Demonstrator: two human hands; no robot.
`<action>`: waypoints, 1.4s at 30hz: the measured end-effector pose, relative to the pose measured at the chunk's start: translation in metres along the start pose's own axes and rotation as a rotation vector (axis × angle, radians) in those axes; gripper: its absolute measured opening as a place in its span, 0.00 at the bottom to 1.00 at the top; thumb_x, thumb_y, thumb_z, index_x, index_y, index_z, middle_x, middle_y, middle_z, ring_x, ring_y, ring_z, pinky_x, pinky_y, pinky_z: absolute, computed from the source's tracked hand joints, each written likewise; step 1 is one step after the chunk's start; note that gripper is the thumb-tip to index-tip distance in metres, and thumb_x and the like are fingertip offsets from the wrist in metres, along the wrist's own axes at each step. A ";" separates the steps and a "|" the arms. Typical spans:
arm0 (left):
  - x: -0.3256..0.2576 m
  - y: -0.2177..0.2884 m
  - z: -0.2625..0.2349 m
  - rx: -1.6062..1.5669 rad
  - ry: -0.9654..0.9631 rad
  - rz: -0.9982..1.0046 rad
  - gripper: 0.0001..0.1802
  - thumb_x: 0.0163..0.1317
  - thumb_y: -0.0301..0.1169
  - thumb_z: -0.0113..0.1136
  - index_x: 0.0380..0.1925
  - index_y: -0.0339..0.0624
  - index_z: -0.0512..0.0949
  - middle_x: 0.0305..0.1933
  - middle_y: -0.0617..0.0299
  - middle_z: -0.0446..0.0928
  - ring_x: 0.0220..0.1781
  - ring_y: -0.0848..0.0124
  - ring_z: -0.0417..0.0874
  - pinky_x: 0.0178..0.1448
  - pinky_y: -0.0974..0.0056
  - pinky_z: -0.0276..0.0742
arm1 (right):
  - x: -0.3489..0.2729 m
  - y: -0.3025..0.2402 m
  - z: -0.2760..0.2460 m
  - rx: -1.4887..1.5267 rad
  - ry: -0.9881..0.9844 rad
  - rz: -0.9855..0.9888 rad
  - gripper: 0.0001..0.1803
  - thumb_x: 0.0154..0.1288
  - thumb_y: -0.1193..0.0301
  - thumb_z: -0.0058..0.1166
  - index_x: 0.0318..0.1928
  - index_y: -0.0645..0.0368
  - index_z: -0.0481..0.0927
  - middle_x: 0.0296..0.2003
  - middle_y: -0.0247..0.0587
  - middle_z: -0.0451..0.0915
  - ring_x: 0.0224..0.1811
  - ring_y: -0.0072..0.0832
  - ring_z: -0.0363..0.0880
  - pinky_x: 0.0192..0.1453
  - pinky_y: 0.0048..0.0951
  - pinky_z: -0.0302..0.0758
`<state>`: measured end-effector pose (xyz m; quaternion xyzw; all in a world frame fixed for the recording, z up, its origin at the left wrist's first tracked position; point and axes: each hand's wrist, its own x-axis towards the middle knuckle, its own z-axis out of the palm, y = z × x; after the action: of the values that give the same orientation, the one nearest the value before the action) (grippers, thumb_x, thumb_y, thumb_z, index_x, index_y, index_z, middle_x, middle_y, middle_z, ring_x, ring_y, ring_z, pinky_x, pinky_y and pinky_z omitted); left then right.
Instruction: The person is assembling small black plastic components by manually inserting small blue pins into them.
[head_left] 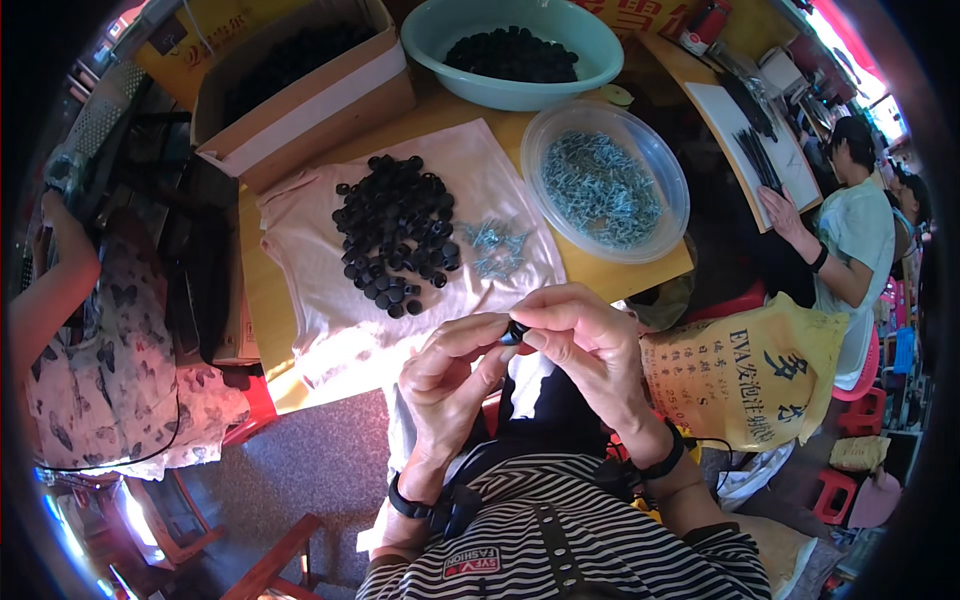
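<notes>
Written in black on the yellow sack, small on the patch of the striped shirt, red on something yellow behind the bowl.

Small, informal hand-assembly workshop.
Loose parts lie in bulk around a wooden tabletop: small black caps heaped on a pale pink cloth, a green basin and a cardboard box of more dark pieces, and a clear tub of silvery, screw-like pieces. 2 other people are close by, a person in white at right and a person in patterned cloth at left. A yellow sack and red stools crowd the right; the blurred background there may be a shopfront.
</notes>
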<state>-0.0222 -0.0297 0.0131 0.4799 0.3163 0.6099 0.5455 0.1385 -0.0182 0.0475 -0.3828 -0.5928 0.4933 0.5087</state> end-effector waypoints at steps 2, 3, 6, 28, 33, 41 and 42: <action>0.000 -0.001 0.001 -0.016 0.010 -0.002 0.14 0.57 0.14 0.59 0.45 0.30 0.77 0.50 0.50 0.77 0.52 0.66 0.78 0.56 0.65 0.77 | 0.001 0.001 -0.001 0.011 -0.013 0.018 0.12 0.62 0.84 0.54 0.46 0.67 0.79 0.46 0.42 0.76 0.47 0.26 0.78 0.50 0.22 0.78; 0.000 -0.002 0.001 -0.034 0.020 -0.005 0.14 0.57 0.14 0.59 0.45 0.30 0.77 0.50 0.50 0.77 0.52 0.67 0.78 0.55 0.65 0.78 | 0.002 0.002 -0.001 0.045 -0.015 0.038 0.11 0.62 0.84 0.54 0.46 0.66 0.79 0.46 0.42 0.75 0.47 0.25 0.78 0.49 0.21 0.78; -0.002 -0.003 0.002 -0.107 0.074 -0.096 0.13 0.57 0.14 0.59 0.44 0.30 0.77 0.49 0.51 0.77 0.51 0.68 0.79 0.55 0.66 0.78 | 0.005 0.004 0.002 -0.003 0.002 -0.012 0.12 0.62 0.83 0.54 0.46 0.66 0.79 0.46 0.43 0.76 0.45 0.25 0.78 0.48 0.22 0.78; -0.007 0.000 0.011 -0.321 0.213 -0.264 0.09 0.54 0.16 0.64 0.36 0.35 0.81 0.44 0.55 0.80 0.45 0.72 0.80 0.53 0.68 0.76 | 0.003 0.004 0.008 -0.601 0.028 -0.326 0.24 0.43 0.87 0.64 0.46 0.61 0.79 0.41 0.41 0.76 0.40 0.32 0.79 0.38 0.26 0.80; -0.008 0.000 0.012 -0.387 0.224 -0.281 0.08 0.53 0.16 0.64 0.35 0.34 0.81 0.44 0.54 0.80 0.45 0.72 0.80 0.54 0.67 0.76 | 0.004 0.001 0.006 -0.603 0.029 -0.360 0.24 0.41 0.86 0.64 0.44 0.63 0.79 0.40 0.41 0.77 0.39 0.34 0.79 0.38 0.28 0.78; -0.009 -0.005 0.017 -0.451 0.262 -0.281 0.10 0.53 0.15 0.64 0.36 0.34 0.81 0.45 0.53 0.80 0.47 0.71 0.80 0.55 0.67 0.75 | 0.009 -0.005 0.002 -0.637 0.000 -0.409 0.20 0.43 0.85 0.63 0.41 0.64 0.80 0.39 0.42 0.79 0.39 0.35 0.79 0.41 0.29 0.78; -0.008 -0.006 0.016 -0.469 0.263 -0.281 0.10 0.53 0.15 0.64 0.36 0.34 0.81 0.45 0.54 0.80 0.47 0.71 0.80 0.55 0.67 0.75 | 0.010 -0.004 0.002 -0.641 0.009 -0.407 0.19 0.43 0.85 0.63 0.41 0.64 0.80 0.39 0.42 0.79 0.39 0.35 0.79 0.41 0.30 0.78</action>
<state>-0.0050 -0.0387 0.0108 0.2094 0.2983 0.6418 0.6748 0.1343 -0.0095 0.0537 -0.3989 -0.7787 0.1698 0.4535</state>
